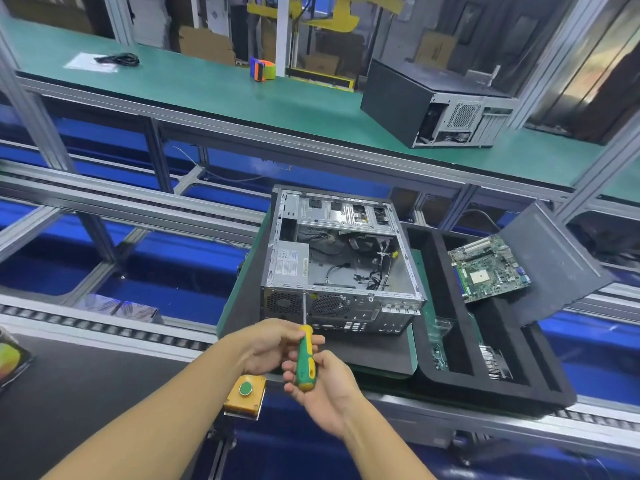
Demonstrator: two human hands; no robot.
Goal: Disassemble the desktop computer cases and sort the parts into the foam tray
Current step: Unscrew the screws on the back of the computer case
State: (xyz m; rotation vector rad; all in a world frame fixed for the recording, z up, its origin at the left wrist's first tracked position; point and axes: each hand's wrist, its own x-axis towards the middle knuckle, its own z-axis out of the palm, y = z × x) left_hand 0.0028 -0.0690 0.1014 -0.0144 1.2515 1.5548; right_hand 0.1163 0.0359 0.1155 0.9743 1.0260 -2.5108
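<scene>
- The open computer case (343,261) lies on its side on a dark mat in front of me. Its open face is up and its rear panel, with fan grilles and port cut-outs, is turned toward the camera.
- Inside the case I see a silver power supply (289,263) in the near left corner, a metal drive cage along the far edge, and loose black cables on the bare metal floor.
- My left hand (273,344) has its fingers curled round the upper part of the green-and-yellow screwdriver (304,358).
- My right hand (325,386) cups the butt of the handle, fingers wrapped round it.
- The screwdriver's shaft points up and away, with its tip at the top edge of the rear panel, just by the power supply.
- The black foam tray (485,386) sits just right of the case. A green motherboard (491,268) lies tilted at its far end, beside a grey side panel (550,261).
- A second case (429,105) stands on the green upper shelf, well apart.
</scene>
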